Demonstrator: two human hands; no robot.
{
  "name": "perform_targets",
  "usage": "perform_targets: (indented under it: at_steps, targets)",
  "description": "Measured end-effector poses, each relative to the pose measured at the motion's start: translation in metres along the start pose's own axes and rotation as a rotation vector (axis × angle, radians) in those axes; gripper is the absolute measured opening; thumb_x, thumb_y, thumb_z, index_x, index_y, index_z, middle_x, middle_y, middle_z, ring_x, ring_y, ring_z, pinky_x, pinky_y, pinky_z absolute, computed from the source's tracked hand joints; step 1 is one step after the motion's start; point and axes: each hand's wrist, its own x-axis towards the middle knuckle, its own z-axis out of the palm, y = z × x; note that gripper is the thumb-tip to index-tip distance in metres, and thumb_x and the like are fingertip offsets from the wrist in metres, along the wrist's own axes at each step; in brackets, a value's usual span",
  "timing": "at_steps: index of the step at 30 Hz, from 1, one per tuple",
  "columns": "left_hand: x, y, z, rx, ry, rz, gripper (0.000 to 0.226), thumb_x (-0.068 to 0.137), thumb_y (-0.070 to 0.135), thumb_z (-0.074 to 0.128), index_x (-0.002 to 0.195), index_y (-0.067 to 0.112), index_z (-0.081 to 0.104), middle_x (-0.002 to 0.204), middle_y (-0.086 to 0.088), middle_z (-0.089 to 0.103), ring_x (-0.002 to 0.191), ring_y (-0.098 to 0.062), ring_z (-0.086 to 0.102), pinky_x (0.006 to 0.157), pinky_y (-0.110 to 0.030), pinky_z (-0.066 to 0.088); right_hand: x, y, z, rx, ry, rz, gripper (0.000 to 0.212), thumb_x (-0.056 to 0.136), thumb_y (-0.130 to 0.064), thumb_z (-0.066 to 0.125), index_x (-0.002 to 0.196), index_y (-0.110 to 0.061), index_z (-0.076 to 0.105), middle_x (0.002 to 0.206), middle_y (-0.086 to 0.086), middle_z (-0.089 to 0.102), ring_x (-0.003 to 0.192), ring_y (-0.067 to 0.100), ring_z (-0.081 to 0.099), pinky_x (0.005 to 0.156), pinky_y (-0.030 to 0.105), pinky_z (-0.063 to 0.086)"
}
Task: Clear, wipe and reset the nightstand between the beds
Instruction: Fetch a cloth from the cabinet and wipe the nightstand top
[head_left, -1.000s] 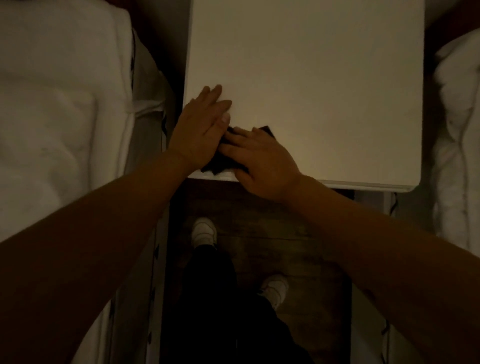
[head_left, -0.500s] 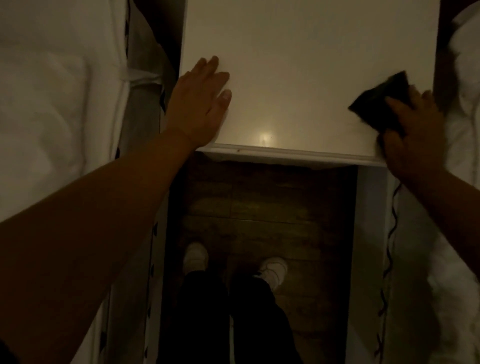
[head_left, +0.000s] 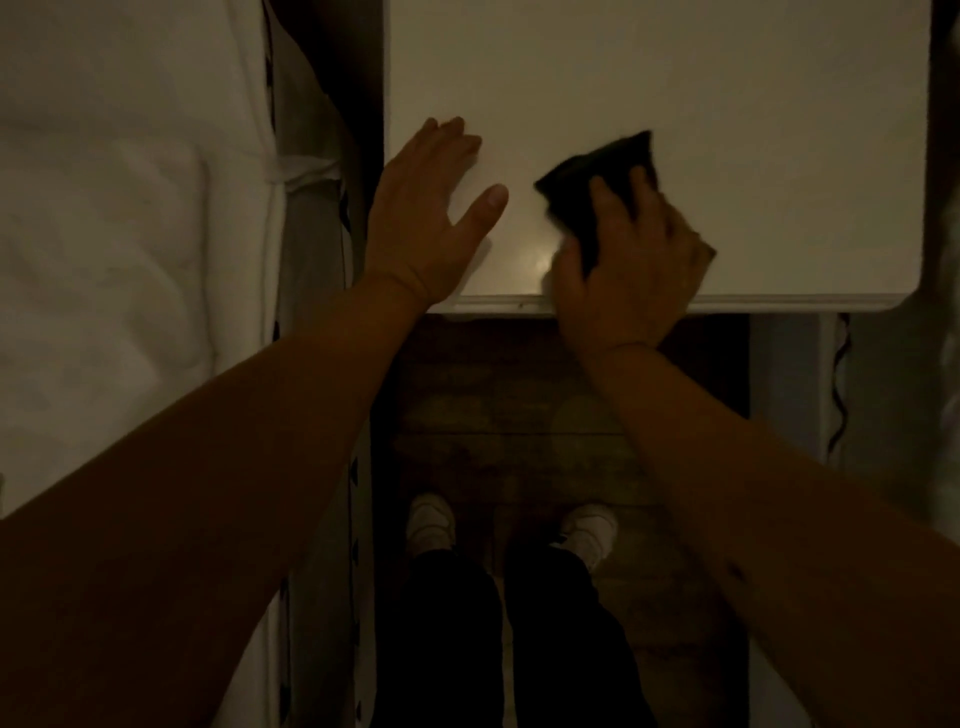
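Dim room, narrow aisle between two beds, seen from above your own arms.

Left bed (head_left: 130, 208): white bedding, filling the left edge; plays no part in the stroke.

Left hand (head_left: 421, 218): yours, flat on the near left corner of the nightstand (head_left: 675, 78), fingers straight and together, thumb spread toward the middle. It carries nothing and appears to steady the top.

Nightstand top: pale, smooth, with a faint glint near the front edge between your two hands. No objects show on the part in view, so clearing looks done and wiping is the step in hand; resetting is not yet begun.

Cloth (head_left: 597, 182): dark, bunched, lying on the top near the front edge, a little left of centre. Its free end pokes out beyond your fingertips, away from you.

Right hand (head_left: 634, 265): yours, spread over the cloth and pressing it down, fingers curled over it, heel of the palm overhanging the front edge.

Governing relation: the cloth is under the right hand, just beside the left thumb but apart from it. Unwiped reach lies mostly to the right and toward the back, so the right hand is the one placed to sweep there.

Right bed (head_left: 945, 312): a blurred pale edge only.

Below: wooden floor (head_left: 519, 415) and your shoes (head_left: 431, 525).
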Motion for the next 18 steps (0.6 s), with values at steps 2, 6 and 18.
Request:
perform_targets:
  at_steps: [2, 6, 18]
  targets:
    - [-0.002, 0.001, -0.001, -0.127, 0.034, -0.026, 0.06, 0.091, 0.037, 0.045, 0.138, -0.001, 0.043, 0.149, -0.02, 0.035, 0.142, -0.032, 0.026, 0.117, -0.033, 0.017, -0.008, -0.03, 0.01, 0.031, 0.006, -0.014, 0.053, 0.08, -0.044, 0.051, 0.131, -0.028, 0.057, 0.144, 0.005, 0.048, 0.123, 0.032, 0.048, 0.098, 0.047, 0.031]
    - [-0.009, -0.002, -0.012, -0.424, 0.139, -0.169, 0.053, 0.097, 0.025, 0.046, 0.142, -0.002, 0.035, 0.153, -0.022, 0.022, 0.139, -0.023, 0.027, 0.115, -0.026, 0.025, -0.023, -0.086, 0.029, 0.092, -0.005, -0.097, 0.051, 0.083, -0.044, 0.05, 0.131, -0.028, 0.057, 0.143, 0.004, 0.049, 0.124, 0.029, 0.047, 0.1, 0.046, 0.03]
    - [-0.078, -0.047, -0.043, -1.002, 0.076, -0.651, 0.022, 0.099, 0.028, 0.05, 0.113, 0.019, 0.065, 0.109, -0.004, 0.071, 0.1, -0.018, 0.069, 0.08, -0.033, 0.056, -0.027, -0.081, 0.029, -0.1, -0.262, -1.006, 0.055, 0.086, -0.031, 0.064, 0.139, -0.026, 0.047, 0.15, 0.011, 0.039, 0.132, 0.038, 0.04, 0.103, 0.051, 0.034]
